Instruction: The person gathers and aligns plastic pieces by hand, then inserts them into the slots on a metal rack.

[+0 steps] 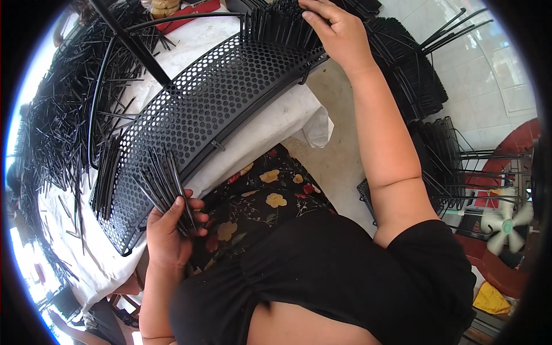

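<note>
In front of me lies a long black perforated metal rack with a wire frame. My left hand is closed around a small fan of thin black strips, over the rack's near left end. At the far right end of the rack, a dense row of black strips stands on the mesh. My right hand reaches to this row, thumb and fingers bent at its tips; what they pinch is too small to make out. A smaller bunch of strips stands at the rack's left end.
A large heap of loose black strips covers the white cloth at left. More black racks are stacked at right, with wire legs sticking out. A fan and a yellow cloth are at far right; a red box stands behind.
</note>
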### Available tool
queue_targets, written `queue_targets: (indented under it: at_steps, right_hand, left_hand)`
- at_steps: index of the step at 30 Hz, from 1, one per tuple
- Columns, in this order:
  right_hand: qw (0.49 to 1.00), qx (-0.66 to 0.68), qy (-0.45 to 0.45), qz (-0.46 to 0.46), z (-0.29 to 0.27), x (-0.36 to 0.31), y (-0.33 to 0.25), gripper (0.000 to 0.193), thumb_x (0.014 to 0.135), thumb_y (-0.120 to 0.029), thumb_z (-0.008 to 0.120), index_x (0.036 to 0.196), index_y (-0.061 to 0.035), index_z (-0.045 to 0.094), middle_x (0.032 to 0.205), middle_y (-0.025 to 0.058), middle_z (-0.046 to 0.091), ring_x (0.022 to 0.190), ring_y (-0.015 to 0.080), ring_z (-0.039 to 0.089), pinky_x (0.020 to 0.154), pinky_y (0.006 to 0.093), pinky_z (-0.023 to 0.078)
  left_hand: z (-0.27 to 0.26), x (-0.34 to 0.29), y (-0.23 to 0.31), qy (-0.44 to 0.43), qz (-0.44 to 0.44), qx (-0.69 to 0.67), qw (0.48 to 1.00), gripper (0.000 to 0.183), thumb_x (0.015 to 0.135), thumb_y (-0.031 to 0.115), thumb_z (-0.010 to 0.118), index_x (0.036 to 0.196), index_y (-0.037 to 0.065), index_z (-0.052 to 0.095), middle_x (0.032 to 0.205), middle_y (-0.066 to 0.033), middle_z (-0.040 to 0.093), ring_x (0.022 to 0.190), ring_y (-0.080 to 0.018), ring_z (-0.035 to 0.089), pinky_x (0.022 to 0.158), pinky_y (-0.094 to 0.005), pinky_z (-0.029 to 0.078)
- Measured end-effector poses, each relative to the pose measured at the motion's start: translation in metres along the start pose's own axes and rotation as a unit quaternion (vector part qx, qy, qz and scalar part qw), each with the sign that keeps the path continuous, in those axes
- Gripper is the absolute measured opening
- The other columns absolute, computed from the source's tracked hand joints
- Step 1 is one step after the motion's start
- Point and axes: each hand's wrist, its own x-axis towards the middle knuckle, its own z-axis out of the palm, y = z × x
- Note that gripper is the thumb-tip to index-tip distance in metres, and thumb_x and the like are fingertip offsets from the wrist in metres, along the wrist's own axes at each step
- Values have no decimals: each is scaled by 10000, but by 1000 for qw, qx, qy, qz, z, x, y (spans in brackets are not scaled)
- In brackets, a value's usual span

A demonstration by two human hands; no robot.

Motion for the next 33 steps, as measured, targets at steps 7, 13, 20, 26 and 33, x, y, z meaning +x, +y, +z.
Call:
queue_targets:
  at_steps: [7,13,20,26,33]
  right_hand:
    - [995,13,-32,93,-4,0,-3,239,930,-178,648,1075,-1,714,1127,178,702,1233,341,582,996,407,487]
    - [999,-25,-34,-2,7,-1,13,334,984,-210,558,1227,7,631,1204,174,673,1237,338,577,1096,418,394]
    - [994,30,-77,68,-1,4,13,373,1021,-235,471,1273,2,610,1371,192,562,1370,334,435,1141,467,317]
    - [995,-41,-82,40,3,8,0,434,1019,-319,482,1272,11,608,1371,198,562,1361,396,430,1124,492,320]
    - [987,143,-69,-3,-1,-7,12,409,1003,-305,524,1262,-3,619,1359,208,567,1301,429,487,1058,504,401]
  left_hand:
    - [5,3,-6,5,32,32,999,180,985,164,580,1059,4,612,810,-97,663,584,-163,609,473,-267,473]
    - [9,4,-8,13,29,39,999,180,981,170,582,1047,3,604,787,-81,643,569,-158,585,454,-272,458]
    - [12,5,-10,14,31,46,998,169,986,167,579,1041,9,601,792,-86,648,576,-159,593,458,-273,463]
    - [14,4,-9,14,29,44,999,161,986,163,577,1041,14,600,795,-86,652,582,-161,598,464,-273,466]
    - [17,5,-7,-14,25,47,998,156,996,147,559,1062,12,602,820,-93,661,605,-155,615,500,-268,500]
